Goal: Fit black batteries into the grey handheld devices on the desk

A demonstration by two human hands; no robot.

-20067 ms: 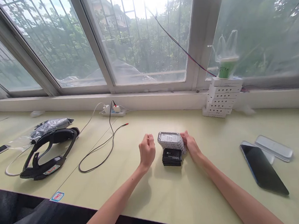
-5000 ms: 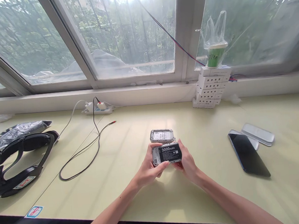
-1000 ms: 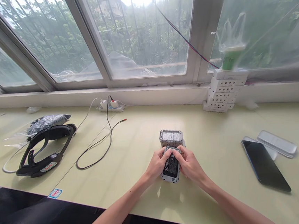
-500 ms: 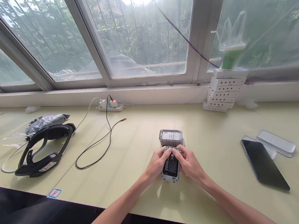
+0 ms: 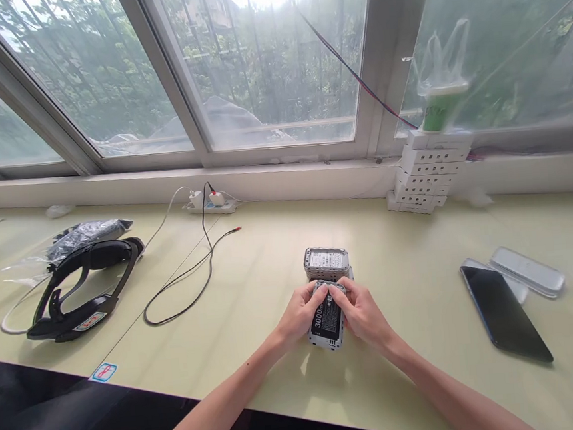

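Between my hands is a grey-framed battery pack [image 5: 326, 322] with a black label printed "3000" and small text. My left hand [image 5: 302, 314] grips its left side, thumb pressed on the top end. On the other side my right hand [image 5: 359, 307] holds it the same way, and the two thumbs nearly meet. The fingers beneath the pack are mostly hidden. Just behind it, a stack of similar grey cases [image 5: 326, 259] stands on the table, the top one showing a white printed label.
On the left lie a black headset [image 5: 87, 286], a plastic-wrapped packet [image 5: 88, 236] and a looped black cable [image 5: 207, 282] running to a power strip [image 5: 213, 207]. A phone [image 5: 505, 309] and clear cases [image 5: 527, 271] lie right. White boxes [image 5: 423, 173] carry a green cup [image 5: 438, 109].
Both hands keep their hold on the battery pack, with no clear movement of thumbs or pack. The whole view has shifted very slightly.
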